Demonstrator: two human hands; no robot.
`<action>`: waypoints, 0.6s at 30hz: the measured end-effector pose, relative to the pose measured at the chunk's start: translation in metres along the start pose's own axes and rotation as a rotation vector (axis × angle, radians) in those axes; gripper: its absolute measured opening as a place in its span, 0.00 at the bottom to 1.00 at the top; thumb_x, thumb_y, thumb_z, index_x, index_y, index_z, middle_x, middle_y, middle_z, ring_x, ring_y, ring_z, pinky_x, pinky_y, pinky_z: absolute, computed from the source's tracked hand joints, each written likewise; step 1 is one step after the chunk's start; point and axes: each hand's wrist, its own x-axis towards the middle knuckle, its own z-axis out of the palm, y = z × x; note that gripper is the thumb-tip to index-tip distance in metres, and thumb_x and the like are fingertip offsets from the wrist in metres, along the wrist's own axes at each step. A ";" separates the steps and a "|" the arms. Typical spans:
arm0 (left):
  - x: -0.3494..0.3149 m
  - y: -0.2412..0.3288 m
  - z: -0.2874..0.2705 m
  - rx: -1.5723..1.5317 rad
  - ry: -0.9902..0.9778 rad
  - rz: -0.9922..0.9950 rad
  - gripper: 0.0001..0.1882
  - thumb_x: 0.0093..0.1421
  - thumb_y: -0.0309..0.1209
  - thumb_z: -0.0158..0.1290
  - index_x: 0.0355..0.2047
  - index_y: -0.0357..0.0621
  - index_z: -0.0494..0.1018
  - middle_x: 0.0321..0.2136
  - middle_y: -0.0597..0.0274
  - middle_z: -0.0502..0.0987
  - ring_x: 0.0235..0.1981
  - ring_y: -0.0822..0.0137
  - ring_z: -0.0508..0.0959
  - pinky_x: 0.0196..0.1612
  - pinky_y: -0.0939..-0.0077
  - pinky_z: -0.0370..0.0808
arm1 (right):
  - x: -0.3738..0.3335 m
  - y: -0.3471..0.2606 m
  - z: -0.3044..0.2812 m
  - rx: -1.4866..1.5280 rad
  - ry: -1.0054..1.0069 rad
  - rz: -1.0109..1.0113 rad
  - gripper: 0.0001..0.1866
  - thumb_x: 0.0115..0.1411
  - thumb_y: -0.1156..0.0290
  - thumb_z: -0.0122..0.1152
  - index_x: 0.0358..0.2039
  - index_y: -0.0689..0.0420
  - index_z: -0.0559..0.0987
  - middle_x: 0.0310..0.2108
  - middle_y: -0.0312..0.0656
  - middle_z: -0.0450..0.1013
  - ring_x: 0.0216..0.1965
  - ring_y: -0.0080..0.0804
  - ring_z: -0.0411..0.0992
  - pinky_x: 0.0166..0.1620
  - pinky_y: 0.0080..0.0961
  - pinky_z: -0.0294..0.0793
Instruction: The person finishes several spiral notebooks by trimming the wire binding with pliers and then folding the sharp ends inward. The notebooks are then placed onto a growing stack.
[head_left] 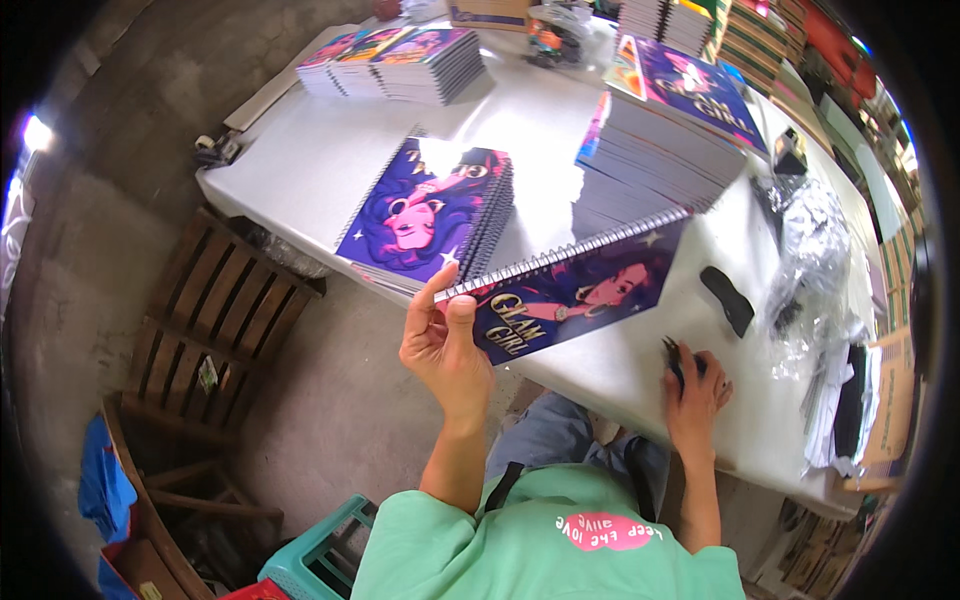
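My left hand [447, 345] pinches the notebook [590, 295] at its spiral's [565, 255] end; my right hand [697, 392] grips a dark tool [672, 354]. I'd pinch lightly so the spiral won't bend.

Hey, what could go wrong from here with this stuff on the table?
The spiral notebook could slip or swing, since the left hand holds it only at one end. The stacked notebooks, close by and near the table's edge, might get knocked off. The dark tool, partly covered by the right hand, might drop if nudged over that edge.
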 end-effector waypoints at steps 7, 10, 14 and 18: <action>0.015 0.028 -0.014 -0.199 0.067 0.018 0.13 0.66 0.33 0.42 0.41 0.35 0.70 0.32 0.60 0.76 0.31 0.74 0.78 0.33 0.82 0.76 | 0.078 -0.077 -0.041 1.618 -0.026 -0.145 0.28 0.58 0.69 0.57 0.59 0.56 0.62 0.50 0.43 0.66 0.51 0.29 0.64 0.51 0.30 0.64; 0.036 0.039 -0.023 -0.209 0.125 0.052 0.11 0.67 0.28 0.40 0.42 0.35 0.70 0.34 0.60 0.75 0.32 0.75 0.76 0.35 0.83 0.74 | 0.127 -0.119 -0.045 1.826 -0.024 -0.176 0.25 0.53 0.80 0.62 0.53 0.59 0.69 0.37 0.38 0.73 0.37 0.20 0.71 0.40 0.12 0.68; 0.090 0.040 -0.043 0.311 0.183 0.270 0.11 0.65 0.25 0.42 0.44 0.37 0.71 0.38 0.63 0.73 0.34 0.78 0.70 0.40 0.85 0.66 | 0.203 -0.183 -0.057 1.645 -0.103 -0.232 0.19 0.50 0.73 0.67 0.43 0.61 0.77 0.30 0.39 0.74 0.30 0.19 0.70 0.36 0.15 0.69; 0.135 -0.006 -0.086 0.902 0.210 0.265 0.12 0.65 0.27 0.40 0.38 0.36 0.74 0.38 0.62 0.71 0.37 0.74 0.70 0.42 0.83 0.66 | 0.267 -0.222 -0.003 1.132 -0.137 -0.412 0.17 0.49 0.64 0.66 0.39 0.56 0.80 0.36 0.50 0.77 0.35 0.35 0.76 0.40 0.25 0.73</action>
